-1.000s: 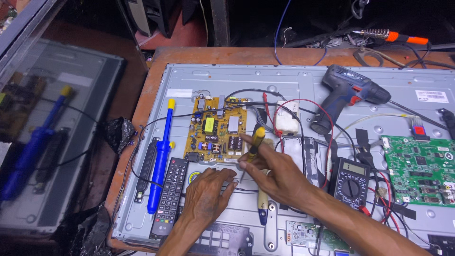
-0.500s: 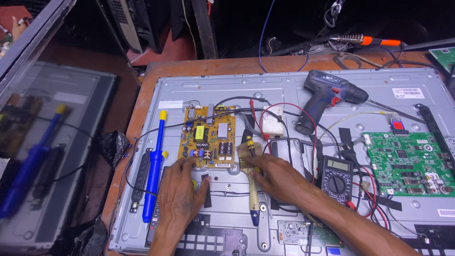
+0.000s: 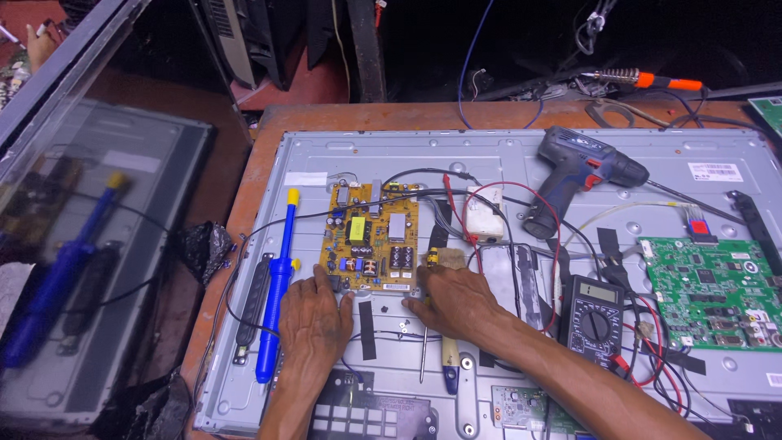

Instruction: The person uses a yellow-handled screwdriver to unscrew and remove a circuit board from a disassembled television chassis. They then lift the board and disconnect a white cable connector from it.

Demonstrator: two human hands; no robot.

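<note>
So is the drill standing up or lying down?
Lying down. The dark blue drill rests on its side on the grey metal panel, handle and body both flat against it, away from both hands.

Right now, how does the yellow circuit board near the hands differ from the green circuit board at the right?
The yellow circuit board is tan-yellow, stands taller than wide and carries bulky parts; the green circuit board is green, wider and holds mostly flat chips. The left hand and right hand touch the yellow board's lower edge, while no hand is near the green one. Both lie flat on the grey metal panel.
</note>
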